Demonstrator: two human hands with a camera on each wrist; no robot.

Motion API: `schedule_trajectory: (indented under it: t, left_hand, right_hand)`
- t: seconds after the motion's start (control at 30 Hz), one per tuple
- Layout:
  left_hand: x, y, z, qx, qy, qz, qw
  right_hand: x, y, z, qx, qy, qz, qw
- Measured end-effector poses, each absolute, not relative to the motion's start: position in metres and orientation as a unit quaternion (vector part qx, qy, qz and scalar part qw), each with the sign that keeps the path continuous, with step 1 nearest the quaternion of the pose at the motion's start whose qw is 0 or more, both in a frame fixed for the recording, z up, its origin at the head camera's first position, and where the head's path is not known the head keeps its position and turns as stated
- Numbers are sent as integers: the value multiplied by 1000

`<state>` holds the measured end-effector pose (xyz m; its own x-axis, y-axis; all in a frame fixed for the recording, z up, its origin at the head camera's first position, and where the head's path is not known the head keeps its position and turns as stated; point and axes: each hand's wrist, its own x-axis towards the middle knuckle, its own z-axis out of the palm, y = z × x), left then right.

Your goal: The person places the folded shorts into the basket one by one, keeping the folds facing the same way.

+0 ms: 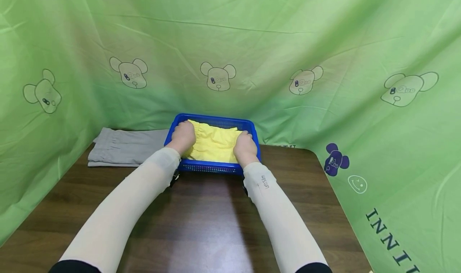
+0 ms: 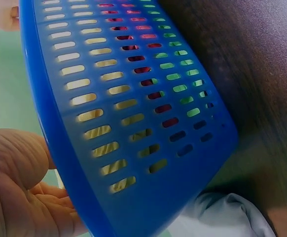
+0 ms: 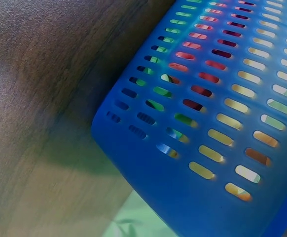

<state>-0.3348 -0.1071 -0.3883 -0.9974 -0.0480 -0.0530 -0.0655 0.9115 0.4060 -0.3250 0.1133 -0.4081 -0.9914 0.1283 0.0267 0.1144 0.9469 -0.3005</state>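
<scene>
A blue plastic basket (image 1: pixel 212 167) with slotted walls stands on the table at the back. In it lies a folded yellow garment (image 1: pixel 216 143) with gathered fabric at its left end. My left hand (image 1: pixel 184 136) grips the garment's left end, just inside the basket's rim. At the opposite end my right hand (image 1: pixel 246 147) has its fingers curled on the yellow fabric. Through the slots in the left wrist view, red cloth (image 2: pixel 143 70) and green cloth (image 2: pixel 187 100) show beneath the yellow. The right hand's fingertips are mostly hidden in the head view.
Left of the basket lies a folded grey garment (image 1: pixel 126 147), its right end behind my left arm and the basket. The brown wooden table (image 1: pixel 201 225) extends toward me. A green printed curtain (image 1: pixel 252 45) hangs close behind the basket and along both sides.
</scene>
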Motion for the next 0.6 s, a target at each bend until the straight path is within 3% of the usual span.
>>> schedule_trajectory:
  t: [0.6]
  left_hand:
    - [-329,-118,-378,-7,969,247,26]
  right_hand:
    - [-322,111,-408,-31,-992,111,56]
